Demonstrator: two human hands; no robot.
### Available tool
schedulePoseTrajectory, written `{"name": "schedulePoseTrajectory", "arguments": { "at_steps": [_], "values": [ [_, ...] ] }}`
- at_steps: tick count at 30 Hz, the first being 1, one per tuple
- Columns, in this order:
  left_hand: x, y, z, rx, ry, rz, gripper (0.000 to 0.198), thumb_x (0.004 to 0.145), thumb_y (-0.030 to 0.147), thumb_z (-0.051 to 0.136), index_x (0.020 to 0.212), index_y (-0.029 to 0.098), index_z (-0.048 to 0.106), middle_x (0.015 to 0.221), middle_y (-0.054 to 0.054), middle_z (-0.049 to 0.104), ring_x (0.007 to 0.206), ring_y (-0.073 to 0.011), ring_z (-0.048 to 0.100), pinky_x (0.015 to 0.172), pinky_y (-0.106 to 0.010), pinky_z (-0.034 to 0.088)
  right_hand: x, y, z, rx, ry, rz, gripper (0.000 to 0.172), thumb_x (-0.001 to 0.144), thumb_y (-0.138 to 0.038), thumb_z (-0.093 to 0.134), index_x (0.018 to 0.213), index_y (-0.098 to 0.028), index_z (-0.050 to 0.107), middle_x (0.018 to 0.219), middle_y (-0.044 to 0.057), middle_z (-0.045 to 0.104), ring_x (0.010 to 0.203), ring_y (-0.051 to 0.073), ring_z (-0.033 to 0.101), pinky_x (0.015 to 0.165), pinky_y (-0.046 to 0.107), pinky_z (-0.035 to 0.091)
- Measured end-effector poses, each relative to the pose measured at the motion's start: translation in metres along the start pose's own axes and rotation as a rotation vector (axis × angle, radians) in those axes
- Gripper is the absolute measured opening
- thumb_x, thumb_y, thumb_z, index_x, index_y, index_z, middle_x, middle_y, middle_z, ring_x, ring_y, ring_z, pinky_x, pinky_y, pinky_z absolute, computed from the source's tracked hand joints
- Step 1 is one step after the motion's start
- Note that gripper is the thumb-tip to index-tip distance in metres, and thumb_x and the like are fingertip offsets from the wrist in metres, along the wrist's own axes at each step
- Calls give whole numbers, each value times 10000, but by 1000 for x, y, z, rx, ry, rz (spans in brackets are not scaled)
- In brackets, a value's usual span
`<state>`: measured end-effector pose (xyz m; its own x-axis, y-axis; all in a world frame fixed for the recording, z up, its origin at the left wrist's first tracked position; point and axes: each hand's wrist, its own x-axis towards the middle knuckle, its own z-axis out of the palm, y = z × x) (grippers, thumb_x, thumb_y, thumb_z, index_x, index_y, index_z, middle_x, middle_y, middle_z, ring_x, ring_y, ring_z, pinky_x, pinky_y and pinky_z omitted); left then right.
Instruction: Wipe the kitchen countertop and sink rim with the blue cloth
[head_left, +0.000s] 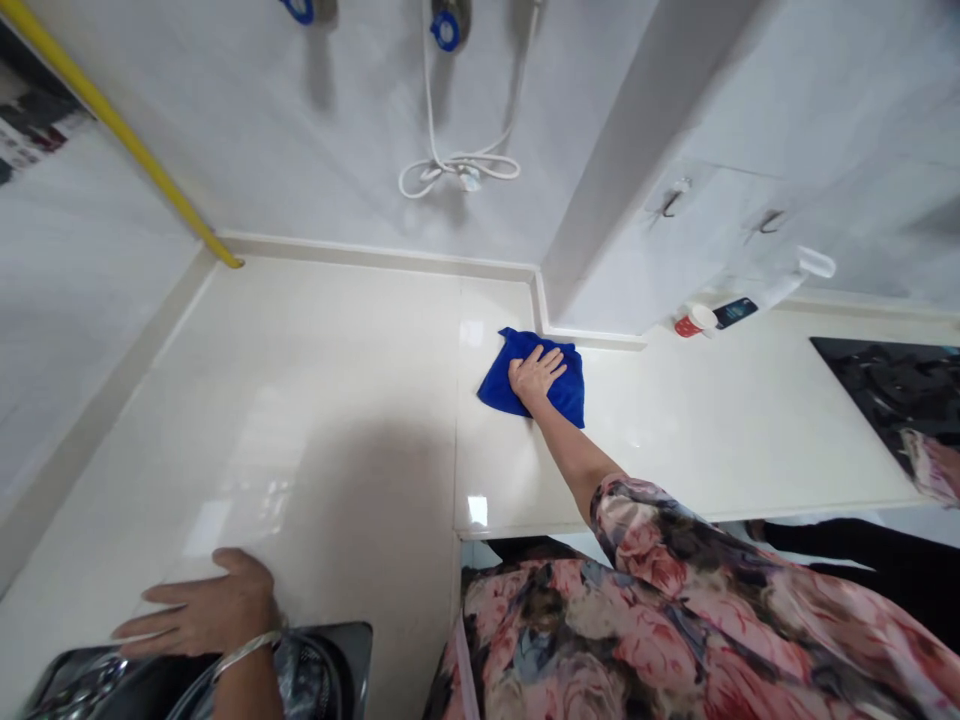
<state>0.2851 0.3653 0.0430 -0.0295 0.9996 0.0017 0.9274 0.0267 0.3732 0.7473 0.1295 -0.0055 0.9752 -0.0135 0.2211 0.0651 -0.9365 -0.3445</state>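
Note:
My right hand (536, 374) lies flat with spread fingers on a blue cloth (568, 398), pressing it against the white countertop (360, 350) close to the wall corner. The cloth is spread out, its edges a little crumpled. At the lower left, my left hand (206, 605) is stretched out with fingers apart, at the counter beside the dark sink (352, 650). It holds nothing. A bangle circles the left wrist, and part of the sink is hidden behind the forearm.
A yellow pipe (127, 135) runs down the left wall. A tied white cable (461, 170) hangs on the back wall. Along the right stand a red-and-white paper cup (696, 321), a phone-like dark object (736, 313) and a black cooktop (892, 385) with a pinkish cloth (932, 465).

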Motion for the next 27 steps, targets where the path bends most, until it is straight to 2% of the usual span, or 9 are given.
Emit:
{"name": "schedulePoseTrajectory", "arguments": {
  "at_steps": [2, 5, 8, 12, 15, 18, 22, 24, 27],
  "values": [
    [1, 0, 2, -51, 73, -37, 1123, 797, 531, 543, 1709, 5, 153, 1750, -431, 81, 1637, -606, 75, 1225, -818, 191, -6, -16, 7, 4, -12, -27, 752, 939, -303, 472, 1603, 48, 498, 1653, 423, 395, 1569, 582, 324, 1142, 906, 239],
    [4, -1, 4, -48, 71, -39, 1107, 807, 510, 557, 1710, -3, 172, 1751, -428, 80, 1633, -616, 76, 1214, -842, 176, -13, -37, 12, -36, -106, -128, 754, 961, -312, 462, 1629, 37, 465, 1697, 409, 330, 1587, 574, 303, 1180, 866, 240],
    [6, -2, 4, -13, 81, -34, 1079, 827, 493, 555, 1695, -26, 179, 1742, -440, 95, 1623, -634, 97, 1211, -847, 198, -7, -49, 14, -66, -191, -247, 753, 984, -331, 467, 1658, 3, 438, 1733, 365, 304, 1608, 534, 291, 1242, 784, 241],
    [8, 0, 2, -6, 54, -73, 1024, 885, 534, 518, 1687, -15, 197, 1746, -432, 107, 1619, -638, 107, 1193, -868, 240, 25, -49, 17, -90, -263, -353, 753, 991, -386, 493, 1669, -62, 441, 1761, 304, 299, 1634, 492, 257, 1281, 703, 242],
    [11, -1, 3, 11, 57, -85, 1015, 942, 605, 443, 1673, -62, 219, 1722, -460, 136, 1625, -625, 117, 1234, -836, 203, 56, -45, 24, -115, -277, -361, 739, 1000, -411, 480, 1674, -110, 439, 1773, 272, 290, 1644, 464, 243, 1281, 665, 266],
    [12, -6, 6, 34, 67, -53, 1002, 946, 564, 469, 1659, -98, 226, 1701, -487, 143, 1640, -601, 103, 1263, -807, 160, 84, -42, 34, -142, -262, -365, 736, 1004, -426, 468, 1675, -126, 426, 1765, 276, 296, 1629, 452, 274, 1258, 669, 304],
    [14, -15, 12, 92, 45, -59, 980, 900, 432, 539, 1708, 15, 174, 1750, -420, 116, 1657, -566, 105, 1232, -840, 203, 114, -45, 50, -214, -242, -384, 751, 1016, -470, 451, 1682, -127, 396, 1764, 287, 278, 1608, 456, 297, 1242, 685, 326],
    [15, -19, 14, 116, 31, -68, 972, 907, 443, 519, 1716, 38, 165, 1764, -397, 106, 1661, -559, 102, 1232, -847, 196, 129, -48, 57, -251, -242, -392, 755, 1026, -486, 435, 1691, -133, 378, 1766, 286, 268, 1605, 455, 296, 1237, 685, 332],
    [17, -21, 13, 119, 2, -74, 982, 926, 503, 467, 1713, 12, 144, 1775, -385, 79, 1676, -528, 56, 1291, -781, 126, 152, -53, 67, -289, -252, -395, 761, 1035, -499, 414, 1703, -140, 348, 1765, 285, 255, 1608, 454, 282, 1230, 678, 343]
  ]
}}
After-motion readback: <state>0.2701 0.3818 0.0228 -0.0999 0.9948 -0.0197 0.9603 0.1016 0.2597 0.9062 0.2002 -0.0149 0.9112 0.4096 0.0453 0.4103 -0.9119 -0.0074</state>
